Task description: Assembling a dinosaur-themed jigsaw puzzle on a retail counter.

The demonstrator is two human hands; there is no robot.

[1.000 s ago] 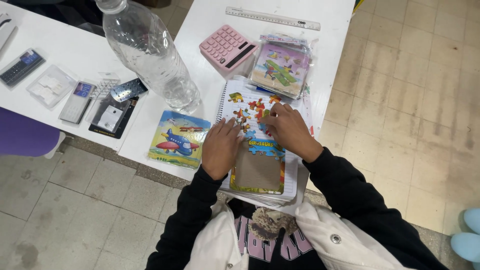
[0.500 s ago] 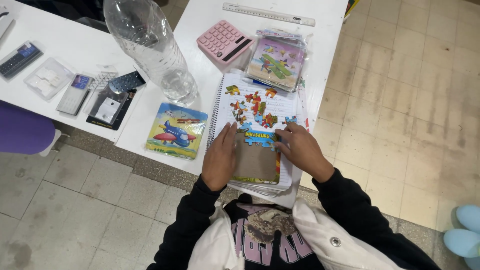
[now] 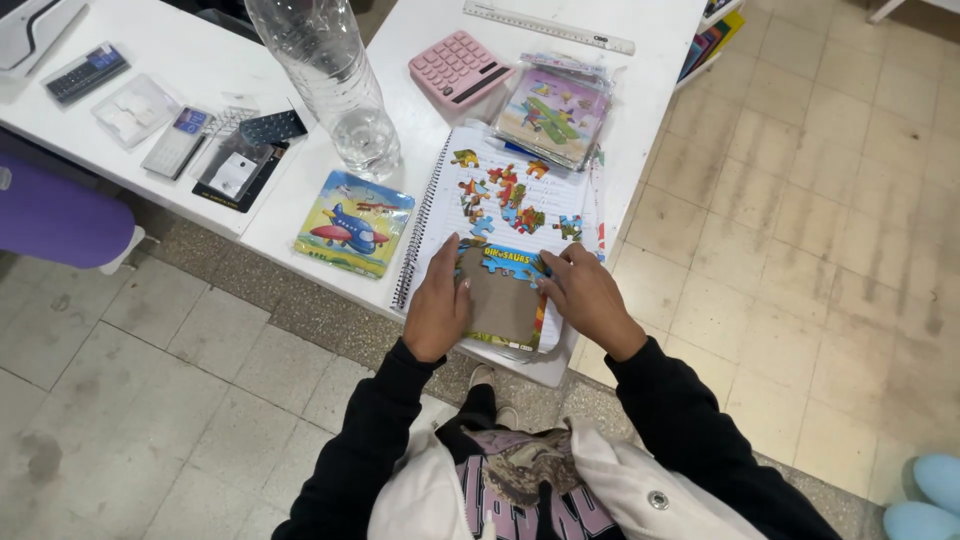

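Loose puzzle pieces (image 3: 505, 200) crowd the notebook (image 3: 520, 190) at twelve o'clock of the puzzle tray (image 3: 500, 300). At ten o'clock the airplane puzzle (image 3: 355, 222) and water bottle (image 3: 330, 70) block the bench (image 3: 420, 30). Bare bench lies between the calculator (image 3: 458, 68) and ruler (image 3: 548, 27).

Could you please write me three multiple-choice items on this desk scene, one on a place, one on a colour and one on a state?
1. Where do the loose jigsaw pieces lie?
A. on the open spiral notebook
B. on the floor
C. on the calculator

2. What colour is the desk calculator?
A. black
B. pink
C. green

3. How is the brown cardboard puzzle tray between the left hand and right hand?
A. fully filled
B. mostly bare, only its top row placed
C. sealed in plastic

Answers: 1 A, the pieces sit on its lined page; 2 B, its casing is pink; 3 B, bare brown board shows below the top strip.
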